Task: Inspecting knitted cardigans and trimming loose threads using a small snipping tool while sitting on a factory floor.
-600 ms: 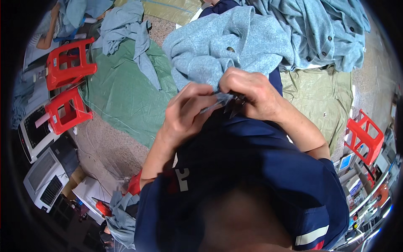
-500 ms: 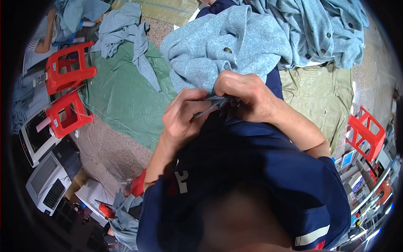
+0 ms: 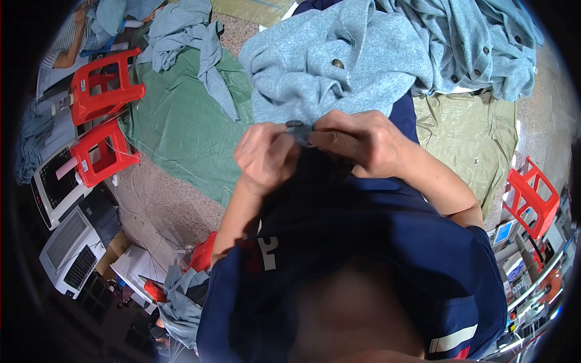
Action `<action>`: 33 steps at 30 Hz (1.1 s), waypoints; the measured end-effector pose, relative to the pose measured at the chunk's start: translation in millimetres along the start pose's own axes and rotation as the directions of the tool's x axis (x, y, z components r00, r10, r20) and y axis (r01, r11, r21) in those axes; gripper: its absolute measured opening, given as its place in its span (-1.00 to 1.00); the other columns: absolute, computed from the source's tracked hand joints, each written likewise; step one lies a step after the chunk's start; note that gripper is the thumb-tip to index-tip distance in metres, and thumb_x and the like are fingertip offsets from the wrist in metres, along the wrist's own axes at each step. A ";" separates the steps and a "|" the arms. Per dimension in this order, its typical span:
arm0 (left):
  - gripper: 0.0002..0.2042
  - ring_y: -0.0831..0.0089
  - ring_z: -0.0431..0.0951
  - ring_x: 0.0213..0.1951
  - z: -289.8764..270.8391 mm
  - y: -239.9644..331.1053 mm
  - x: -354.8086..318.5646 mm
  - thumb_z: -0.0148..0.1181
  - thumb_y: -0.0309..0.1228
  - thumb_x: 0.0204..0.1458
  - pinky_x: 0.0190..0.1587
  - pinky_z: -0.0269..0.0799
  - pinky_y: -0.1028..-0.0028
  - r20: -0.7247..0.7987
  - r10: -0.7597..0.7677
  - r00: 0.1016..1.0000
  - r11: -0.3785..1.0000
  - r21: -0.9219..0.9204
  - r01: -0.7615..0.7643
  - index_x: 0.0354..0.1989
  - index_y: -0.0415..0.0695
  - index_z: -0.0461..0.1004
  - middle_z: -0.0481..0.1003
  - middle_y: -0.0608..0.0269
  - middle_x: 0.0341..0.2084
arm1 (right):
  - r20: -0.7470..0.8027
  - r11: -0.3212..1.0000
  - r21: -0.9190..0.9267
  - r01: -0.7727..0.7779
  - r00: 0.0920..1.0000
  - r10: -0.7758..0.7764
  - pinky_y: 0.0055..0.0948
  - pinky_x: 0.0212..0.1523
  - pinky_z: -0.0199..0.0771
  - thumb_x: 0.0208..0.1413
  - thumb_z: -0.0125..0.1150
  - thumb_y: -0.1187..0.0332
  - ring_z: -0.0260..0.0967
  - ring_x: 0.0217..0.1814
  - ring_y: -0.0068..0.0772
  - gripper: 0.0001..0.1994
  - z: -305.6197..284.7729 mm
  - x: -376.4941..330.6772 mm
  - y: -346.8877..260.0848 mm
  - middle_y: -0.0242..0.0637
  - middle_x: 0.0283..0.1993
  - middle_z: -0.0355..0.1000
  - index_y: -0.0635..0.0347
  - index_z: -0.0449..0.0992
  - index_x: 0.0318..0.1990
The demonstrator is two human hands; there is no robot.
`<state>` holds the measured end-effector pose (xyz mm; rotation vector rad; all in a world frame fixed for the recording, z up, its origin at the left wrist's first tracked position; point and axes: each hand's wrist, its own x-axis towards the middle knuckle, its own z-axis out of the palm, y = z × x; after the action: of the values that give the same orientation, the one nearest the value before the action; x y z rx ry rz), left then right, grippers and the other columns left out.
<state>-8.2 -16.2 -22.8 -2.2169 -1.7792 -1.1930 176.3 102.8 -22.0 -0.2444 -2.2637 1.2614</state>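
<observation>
A light blue knitted cardigan [image 3: 339, 66] with dark buttons lies across my lap, reaching away from me. My left hand [image 3: 266, 154] and my right hand [image 3: 360, 139] meet at its near edge. Both pinch the fabric there, around a dark button [image 3: 295, 124] that shows between my fingertips. My navy shirt [image 3: 363, 254] fills the lower middle of the view and hides the garment's lower part.
More light blue cardigans [image 3: 484, 42] are heaped at the upper right. A green sheet [image 3: 181, 133] and an olive sheet [image 3: 478, 139] cover the floor. Red plastic stools [image 3: 100, 91] stand at left, another [image 3: 532, 199] at right. Grey machines [image 3: 66, 254] sit lower left.
My hands have drawn closer together and slightly nearer to me on the cardigan's edge; the button now shows between the fingertips.
</observation>
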 end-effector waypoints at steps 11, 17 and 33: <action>-0.89 0.27 0.46 -0.31 -29.9 -21.9 -6.1 0.13 -0.43 -0.10 -0.20 0.34 0.40 0.305 -0.555 0.774 0.768 -0.169 0.618 -0.47 -0.23 0.45 0.48 0.12 -0.42 | -0.322 0.680 -0.349 -0.644 0.764 0.559 -0.36 -0.51 0.35 -0.02 0.26 -0.08 0.38 -0.60 -0.28 -0.48 -45.3 32.8 54.2 -0.16 -0.63 0.41 0.34 0.53 -0.48; -0.38 0.26 0.51 -0.22 56.8 -21.2 57.4 0.28 -0.19 -0.05 -0.10 0.40 0.32 0.397 -0.763 0.510 0.552 -0.010 0.834 0.10 -0.35 0.24 0.50 -0.01 -0.24 | -0.298 0.737 -0.175 -0.652 0.749 0.592 -0.23 -0.39 0.40 -0.01 0.25 0.06 0.42 -0.49 -0.03 -0.60 -24.7 36.0 80.5 -0.01 -0.60 0.42 0.33 0.53 -0.47; -0.49 0.52 0.57 -0.33 60.8 -41.6 57.4 0.21 -0.61 -0.16 -0.21 0.48 0.56 0.762 -0.527 0.376 -0.183 -0.534 0.825 0.05 -0.44 0.29 0.56 0.11 -0.32 | -0.176 0.585 0.553 -0.593 0.603 0.778 -0.69 -0.58 0.09 0.12 0.22 0.23 0.13 -0.60 -0.76 -0.76 -32.7 11.0 81.6 -0.52 -0.61 0.31 0.23 0.49 -0.43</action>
<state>-9.9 73.6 -48.3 -1.2568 -3.3226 -2.9067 176.5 175.9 -72.0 -1.2210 -1.4540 1.8655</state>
